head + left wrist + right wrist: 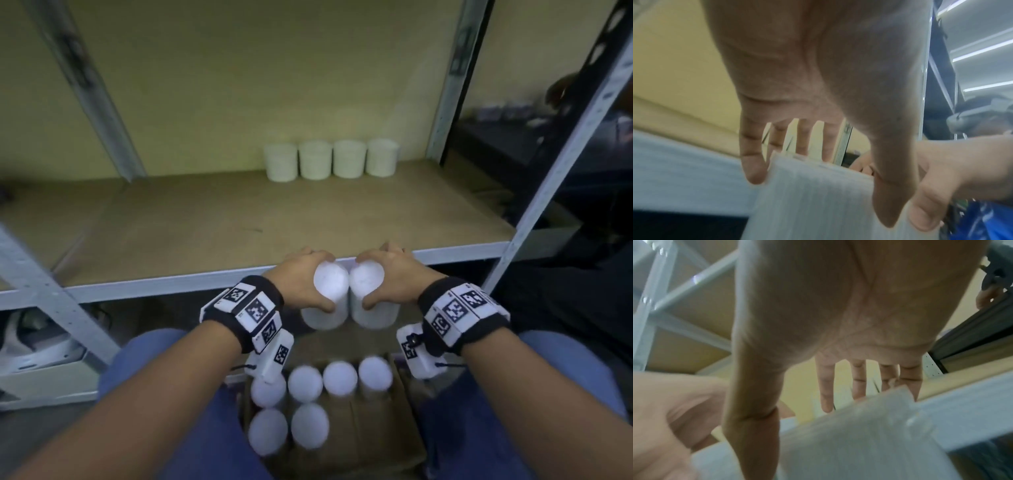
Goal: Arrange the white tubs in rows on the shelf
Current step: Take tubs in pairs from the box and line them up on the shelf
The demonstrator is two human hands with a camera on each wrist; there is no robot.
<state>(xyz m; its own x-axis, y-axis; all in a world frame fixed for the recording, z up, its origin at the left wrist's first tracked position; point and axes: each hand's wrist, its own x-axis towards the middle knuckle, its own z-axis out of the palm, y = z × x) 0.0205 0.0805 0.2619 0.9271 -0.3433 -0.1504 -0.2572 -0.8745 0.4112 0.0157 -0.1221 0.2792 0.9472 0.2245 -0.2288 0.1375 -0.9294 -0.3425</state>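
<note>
Left hand [301,284] and right hand [390,281] each grip one upright white tub [327,298], side by side and touching, just short of the shelf [205,222] front edge, row [330,161] standing far back.

Twelve white tubs [314,165], two hands [301,277].

The tubs [331,294] look like matt white plastic with finely ribbed sides and smooth lids. The shelf [239,219] board is pale brown, wood-like and dull, framed by pale painted metal rails [171,282] and punched uprights. The box [383,431] below looks like brown cardboard. The wristbands [250,313] are black cloth.
</note>
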